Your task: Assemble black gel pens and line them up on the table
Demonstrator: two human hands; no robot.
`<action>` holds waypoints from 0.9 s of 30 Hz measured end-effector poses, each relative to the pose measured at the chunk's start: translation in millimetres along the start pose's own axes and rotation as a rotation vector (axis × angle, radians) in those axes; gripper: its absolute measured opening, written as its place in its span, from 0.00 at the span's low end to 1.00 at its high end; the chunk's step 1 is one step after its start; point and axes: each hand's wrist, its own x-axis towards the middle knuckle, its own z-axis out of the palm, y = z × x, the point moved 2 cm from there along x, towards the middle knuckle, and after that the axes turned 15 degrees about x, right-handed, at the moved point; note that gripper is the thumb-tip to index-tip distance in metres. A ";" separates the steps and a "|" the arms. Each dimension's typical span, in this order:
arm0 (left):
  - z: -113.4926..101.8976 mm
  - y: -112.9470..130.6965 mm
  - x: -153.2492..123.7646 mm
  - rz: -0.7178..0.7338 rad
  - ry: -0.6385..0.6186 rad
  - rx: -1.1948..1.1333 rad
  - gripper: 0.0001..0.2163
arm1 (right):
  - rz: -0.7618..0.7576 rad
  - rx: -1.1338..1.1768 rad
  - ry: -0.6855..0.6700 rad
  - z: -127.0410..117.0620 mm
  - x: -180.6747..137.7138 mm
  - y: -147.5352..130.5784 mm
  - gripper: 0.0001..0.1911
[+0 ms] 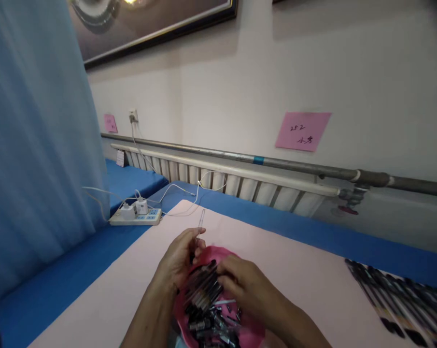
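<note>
My left hand (184,251) is closed, pinching a thin clear tube (201,220), which looks like a pen barrel and points up and away. Beside it a pink basin (180,319) with a wavy rim holds many loose pen parts (211,321), black caps and clear pieces among them. Over the basin's right side is my right hand (240,278), its fingers curled together at the dark parts. What those fingertips hold, if anything, is hidden and blurred.
Rows of pens (395,302) with black ends lie at the right on the pink sheet (276,256). A power strip (136,220) with chargers and white cables sits at the left on the blue bed (105,246). A blue curtain (37,145) hangs left; a radiator (232,181) lines the wall.
</note>
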 end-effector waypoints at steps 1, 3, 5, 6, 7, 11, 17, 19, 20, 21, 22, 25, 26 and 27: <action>1.4 -0.5 -0.6 0.025 -0.007 0.037 0.12 | 0.014 0.059 0.063 -7.4 1.1 -0.5 0.07; 4.3 -2.3 -1.8 0.043 -0.044 0.110 0.17 | 0.027 0.102 0.208 -21.2 2.1 -1.3 0.08; 7.2 -5.2 -2.8 0.019 -0.101 0.149 0.19 | 0.000 0.076 0.362 -31.9 1.1 -1.2 0.09; 8.5 -6.8 -3.0 0.005 -0.126 0.161 0.19 | -0.018 0.052 0.433 -35.9 0.2 -0.4 0.09; 9.6 -8.3 -3.2 -0.001 -0.149 0.172 0.19 | -0.036 0.027 0.491 -38.8 -0.8 0.8 0.09; 13.5 -11.4 -3.9 0.032 -0.222 0.184 0.13 | -0.087 -0.111 0.598 -43.5 -3.5 9.8 0.11; 15.5 -8.8 -7.5 -0.033 -0.282 0.165 0.14 | -0.233 -0.257 0.699 -48.7 -4.0 18.1 0.14; 14.5 -7.8 -7.4 -0.018 -0.276 0.181 0.15 | -0.279 -0.264 0.727 -50.4 -4.2 17.2 0.13; 14.1 -7.8 -7.1 -0.013 -0.278 0.184 0.15 | -0.299 -0.264 0.732 -50.9 -4.2 16.4 0.13; 13.7 -8.0 -6.8 -0.009 -0.283 0.183 0.15 | -0.316 -0.263 0.731 -51.2 -4.2 15.5 0.13; 13.5 -8.2 -6.6 -0.005 -0.289 0.180 0.15 | -0.330 -0.260 0.727 -51.3 -4.2 14.7 0.13; 13.6 -8.9 -7.0 -0.008 -0.309 0.177 0.15 | -0.356 -0.250 0.718 -51.4 -4.4 12.6 0.13; 13.7 -8.8 -7.4 -0.010 -0.312 0.176 0.14 | -0.358 -0.245 0.715 -51.5 -4.6 12.1 0.13; 13.8 -8.6 -7.8 -0.013 -0.313 0.177 0.14 | -0.358 -0.239 0.708 -51.5 -4.7 11.7 0.13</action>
